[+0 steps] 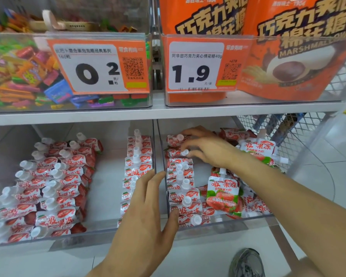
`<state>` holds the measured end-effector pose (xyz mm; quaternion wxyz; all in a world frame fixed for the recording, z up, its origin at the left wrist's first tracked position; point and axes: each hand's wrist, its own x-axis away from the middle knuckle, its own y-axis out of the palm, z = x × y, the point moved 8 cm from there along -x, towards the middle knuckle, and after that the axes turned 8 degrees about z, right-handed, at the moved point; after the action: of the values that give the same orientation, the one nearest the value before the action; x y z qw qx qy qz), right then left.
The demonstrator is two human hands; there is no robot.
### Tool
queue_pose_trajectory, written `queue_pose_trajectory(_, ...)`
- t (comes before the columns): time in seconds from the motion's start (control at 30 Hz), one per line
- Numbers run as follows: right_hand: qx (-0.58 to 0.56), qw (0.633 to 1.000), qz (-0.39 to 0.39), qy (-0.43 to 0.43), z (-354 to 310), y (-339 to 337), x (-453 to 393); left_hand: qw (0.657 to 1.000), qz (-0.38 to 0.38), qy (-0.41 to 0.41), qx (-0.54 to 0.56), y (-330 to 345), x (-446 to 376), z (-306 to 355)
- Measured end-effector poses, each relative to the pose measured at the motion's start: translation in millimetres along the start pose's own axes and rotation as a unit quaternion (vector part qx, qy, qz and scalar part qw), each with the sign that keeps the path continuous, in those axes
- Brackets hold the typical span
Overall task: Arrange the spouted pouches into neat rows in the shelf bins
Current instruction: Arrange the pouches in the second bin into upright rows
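Observation:
Red-and-white strawberry spouted pouches fill two clear shelf bins. The left bin (108,229) holds two overlapping rows (48,188) on its left side and one row (137,168) along its right wall. In the right bin (254,218), a row (183,188) runs along the left wall and a loose heap (254,200) lies on the right, with one pouch (223,194) standing face-up. My right hand (208,150) reaches into the back of that row and pinches the white cap of a pouch (185,152). My left hand (146,212) is flat with straight fingers at the divider between the bins.
Above, a clear bin of mixed candies (28,72) and a bin of orange marshmallow bags (288,56) carry price tags. A wire mesh basket (288,124) stands at the right. A grey shoe (247,262) is on the tiled floor below.

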<state>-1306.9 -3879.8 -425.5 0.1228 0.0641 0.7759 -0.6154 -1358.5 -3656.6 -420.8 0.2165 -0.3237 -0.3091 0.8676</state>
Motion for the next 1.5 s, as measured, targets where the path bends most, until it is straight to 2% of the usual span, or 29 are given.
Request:
queue_pose_trajectory(0.1,-0.051,0.998,0.018,0.043,2.3,-5.3,-5.9,1.000,0.003,0.006,0.002,-0.7,-0.1,0.5)
queue_pose_trajectory(0.17,-0.091,0.992,0.007,0.089,5.3,-2.5,-7.8,1.000,0.004,0.008,0.004,-1.0,-0.2,0.9)
queue_pose_trajectory(0.37,-0.133,0.978,-0.032,0.156,9.2,5.5,-12.0,1.000,0.003,0.012,0.001,-1.0,0.1,2.0)
queue_pose_trajectory(0.5,-0.069,0.981,-0.087,0.157,6.9,17.0,-19.9,1.000,-0.004,0.009,-0.001,-0.5,0.1,1.7)
queue_pose_trajectory(0.67,-0.151,0.959,-0.122,0.208,5.3,27.3,-29.5,1.000,-0.008,0.002,0.000,-0.1,0.9,0.7)
queue_pose_trajectory(0.83,-0.120,0.966,-0.162,0.164,6.3,26.9,-29.3,1.000,-0.002,0.001,0.000,-0.8,0.5,0.3)
queue_pose_trajectory(0.9,-0.164,0.960,-0.136,0.180,12.9,13.2,-25.2,1.000,0.000,0.002,-0.005,-0.7,-0.3,0.7)
queue_pose_trajectory(0.97,-0.175,0.960,-0.063,0.211,29.4,-7.6,-19.1,1.000,-0.002,0.003,-0.006,-0.3,-0.4,0.8)
queue_pose_trajectory(1.03,-0.089,0.970,-0.023,0.227,45.1,-22.9,-7.0,1.000,-0.003,0.006,-0.004,-0.3,0.5,0.9)
queue_pose_trajectory(1.17,0.078,0.978,-0.089,0.174,48.4,-12.4,14.4,1.000,-0.007,0.008,-0.006,0.3,1.8,0.7)
queue_pose_trajectory(1.3,0.194,0.967,-0.075,0.149,42.7,-1.9,8.4,1.000,-0.003,-0.001,-0.001,-0.1,0.5,1.0)
queue_pose_trajectory(1.37,0.194,0.966,-0.047,0.166,41.0,-4.5,2.4,1.000,0.000,-0.005,0.002,-1.1,0.3,1.0)
queue_pose_trajectory(1.5,0.110,0.967,0.043,0.224,53.6,-24.5,-5.3,1.000,0.007,-0.003,0.001,-2.6,-0.2,1.3)
